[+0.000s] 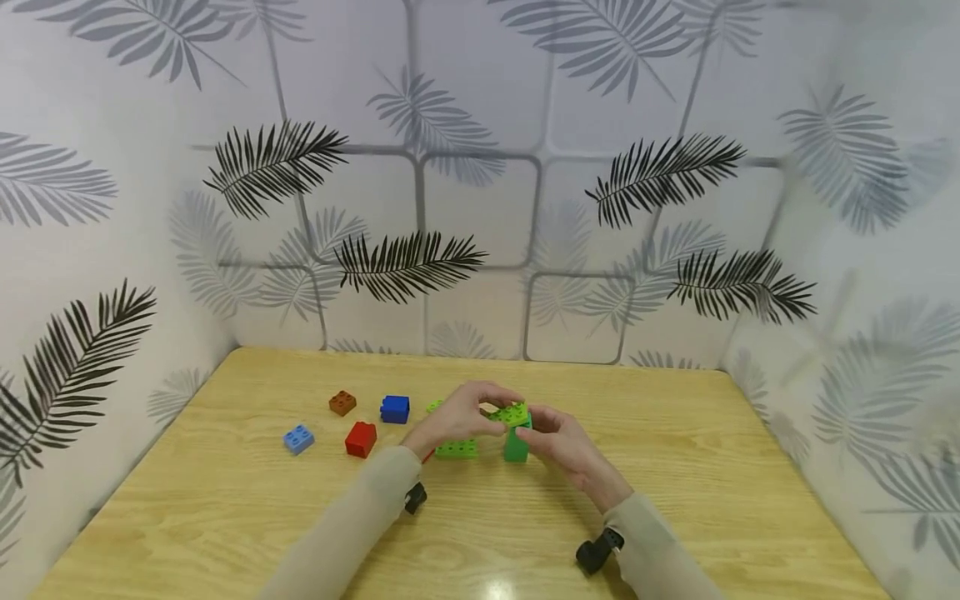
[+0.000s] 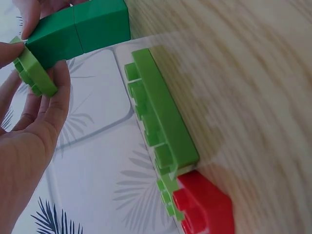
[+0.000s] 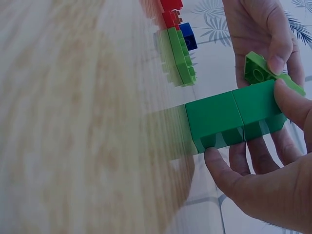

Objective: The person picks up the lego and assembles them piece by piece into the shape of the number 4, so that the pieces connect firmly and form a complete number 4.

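Two dark green blocks [image 1: 516, 448] stand stacked upright on the table, their seam plain in the right wrist view. My right hand [image 1: 567, 450] holds this stack from the right, thumb on the near side and fingers behind. Between thumb and fingers, my left hand [image 1: 467, 414] pinches a lime green studded brick [image 1: 514, 413] at the stack's top. That brick overhangs toward the left and looks slightly tilted; whether it is seated on the studs I cannot tell. Beneath the left hand lies a long lime green brick [image 2: 165, 109], with a red brick [image 2: 209, 204] nearby.
Left of the hands sit a red block [image 1: 361, 439], a blue block [image 1: 395, 409], an orange-brown brick [image 1: 342, 403] and a light blue brick [image 1: 298, 439]. Another lime green brick [image 1: 433, 406] is partly hidden behind the left hand. A patterned wall [image 1: 480, 317] borders the wooden table [image 1: 712, 467].
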The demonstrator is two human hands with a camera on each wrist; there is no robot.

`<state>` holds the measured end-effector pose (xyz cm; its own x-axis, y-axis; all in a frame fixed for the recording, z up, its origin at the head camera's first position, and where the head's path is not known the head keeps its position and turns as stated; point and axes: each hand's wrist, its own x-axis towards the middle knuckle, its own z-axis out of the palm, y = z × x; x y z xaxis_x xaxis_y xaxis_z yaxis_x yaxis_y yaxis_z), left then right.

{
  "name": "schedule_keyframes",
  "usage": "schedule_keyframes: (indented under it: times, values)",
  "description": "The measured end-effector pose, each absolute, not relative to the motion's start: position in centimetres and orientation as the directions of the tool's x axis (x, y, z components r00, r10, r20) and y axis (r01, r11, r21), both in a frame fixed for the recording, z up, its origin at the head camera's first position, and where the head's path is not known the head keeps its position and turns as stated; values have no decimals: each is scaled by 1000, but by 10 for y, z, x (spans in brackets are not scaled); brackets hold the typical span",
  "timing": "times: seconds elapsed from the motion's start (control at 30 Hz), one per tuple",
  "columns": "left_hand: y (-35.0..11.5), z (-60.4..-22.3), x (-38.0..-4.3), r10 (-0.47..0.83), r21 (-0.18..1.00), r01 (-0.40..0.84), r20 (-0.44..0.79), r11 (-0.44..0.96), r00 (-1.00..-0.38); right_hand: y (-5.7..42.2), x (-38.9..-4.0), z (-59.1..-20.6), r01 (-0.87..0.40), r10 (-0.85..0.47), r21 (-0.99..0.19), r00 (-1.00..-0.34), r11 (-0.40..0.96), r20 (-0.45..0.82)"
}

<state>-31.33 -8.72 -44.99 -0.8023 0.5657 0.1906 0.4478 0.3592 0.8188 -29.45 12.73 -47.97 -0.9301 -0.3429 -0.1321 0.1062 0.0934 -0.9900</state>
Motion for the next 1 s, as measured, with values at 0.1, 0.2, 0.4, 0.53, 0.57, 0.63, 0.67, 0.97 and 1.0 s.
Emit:
schedule_keyframes:
  times: [0.1, 0.2, 0.4, 0.53, 0.57, 0.63, 0.67, 0.97, 1.0]
  values:
    - [-84, -450, -314, 579, 821, 449, 186, 351, -794, 130, -295, -480, 90, -363, -991, -924, 97, -119]
    - [-83, -447, -312, 588, 816, 452, 176, 361, -789, 131, -296, -481, 76, -379, -992, -919, 98, -108]
    - [-82, -445, -310, 597, 804, 448, 148, 392, -788, 133, -295, -480, 86, -393, -993, -913, 78, -110]
    - [-82, -446, -310, 588, 801, 441, 142, 404, -796, 134, -296, -480, 83, -414, -994, -904, 74, -107]
    - [-81, -446, -310, 585, 795, 444, 141, 414, -798, 135, -296, -480, 85, -416, -994, -903, 73, -108]
    - [-81, -445, -310, 580, 784, 444, 135, 434, -804, 135, -297, -480, 92, -423, -994, -899, 68, -112]
    - [-81, -445, -310, 578, 781, 445, 134, 439, -805, 136, -297, -480, 95, -429, -994, -896, 59, -111]
    - [-78, -443, -309, 550, 756, 426, 106, 497, -829, 141, -300, -479, 154, -470, -988, -873, -16, -128]
    - [-78, -443, -309, 548, 749, 427, 102, 506, -830, 140, -300, -478, 162, -459, -986, -878, -23, -134]
